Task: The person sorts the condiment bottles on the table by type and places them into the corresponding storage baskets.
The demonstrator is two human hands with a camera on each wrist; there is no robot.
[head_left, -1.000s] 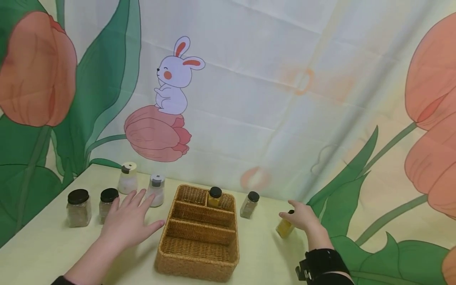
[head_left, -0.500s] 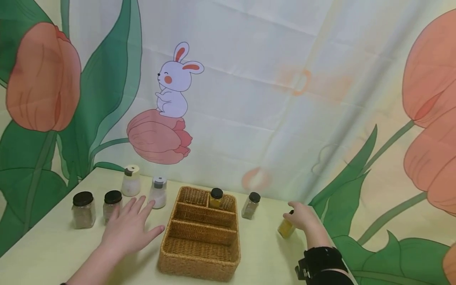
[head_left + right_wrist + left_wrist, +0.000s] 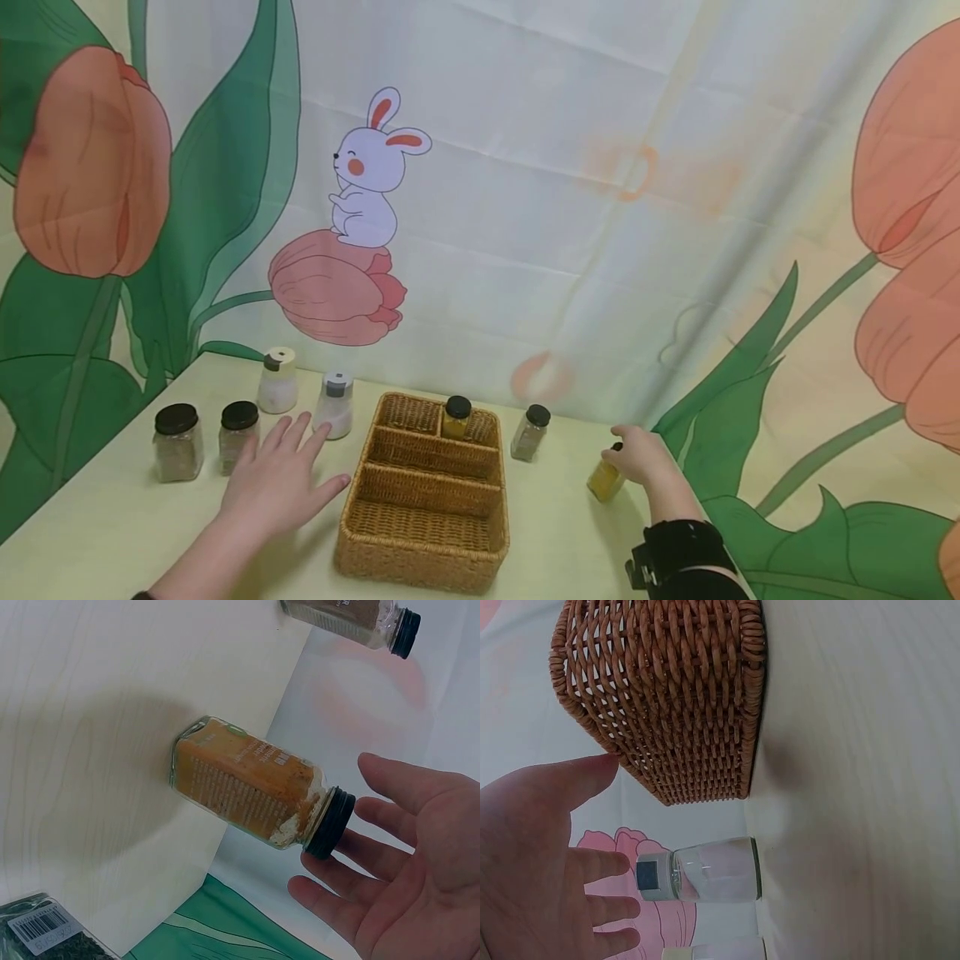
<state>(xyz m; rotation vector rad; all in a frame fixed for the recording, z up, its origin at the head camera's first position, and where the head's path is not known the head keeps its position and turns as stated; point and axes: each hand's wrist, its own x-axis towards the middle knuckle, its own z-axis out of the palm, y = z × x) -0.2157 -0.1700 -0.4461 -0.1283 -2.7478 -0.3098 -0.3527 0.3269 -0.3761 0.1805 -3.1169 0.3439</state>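
Observation:
My right hand (image 3: 647, 457) is at the black-lidded spice jar (image 3: 605, 481) on the table's right side. In the right wrist view this jar (image 3: 244, 784) holds orange-yellow powder and stands on the table. Fingers (image 3: 352, 877) reach behind its black cap (image 3: 330, 823); the thumb (image 3: 397, 780) is apart from it, and whether a fingertip touches cannot be told. My left hand (image 3: 273, 487) hovers with fingers spread, holding nothing, left of the wicker basket (image 3: 420, 567). Ahead of its fingers stands a glass shaker (image 3: 716, 870) of white contents. The left thumb tip lies close to the basket's side.
Another yellow jar (image 3: 456, 419) sits in the basket's back right compartment. A grey-brown jar (image 3: 529, 435) stands right of the basket. At left are two black-lidded jars (image 3: 178, 446) and a second shaker (image 3: 277, 387). A green-herb jar (image 3: 49, 930) lies near the right hand.
The head view has shifted slightly. Both hands keep nearly the same place and pose, and the jars and basket stay where they were.

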